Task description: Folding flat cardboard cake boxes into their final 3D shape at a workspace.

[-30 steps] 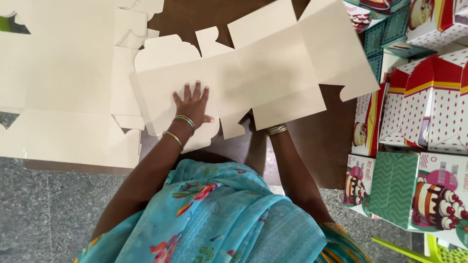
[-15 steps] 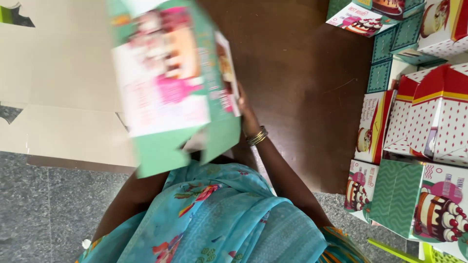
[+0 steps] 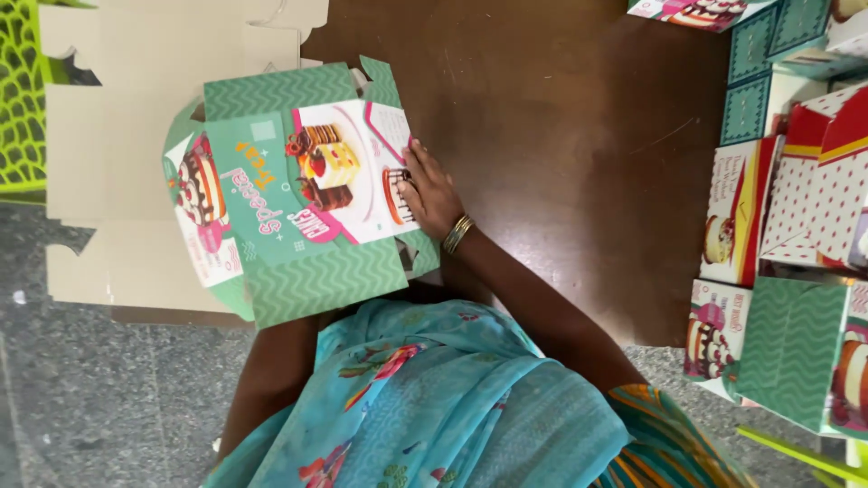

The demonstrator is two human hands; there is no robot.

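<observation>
A green printed cake box (image 3: pixel 298 190), partly folded with its picture side up, is held over the near edge of the brown table (image 3: pixel 561 136). My right hand (image 3: pixel 429 194), with bangles at the wrist, grips the box's right edge, fingers on the printed panel. My left forearm (image 3: pixel 271 361) reaches up under the box. The left hand itself is hidden behind the box.
A stack of flat pale cardboard blanks (image 3: pixel 117 136) lies on the left. A green mesh basket (image 3: pixel 18 108) sits at the far left. Finished boxes crowd the right side: red-and-white dotted ones (image 3: pixel 814 190) and green ones (image 3: pixel 787 352). Grey floor (image 3: pixel 90 389) lies below.
The blank lay flat, plain side up, under my left hand. It was lifted and turned over, and now shows its printed side, with my right hand on its edge.
</observation>
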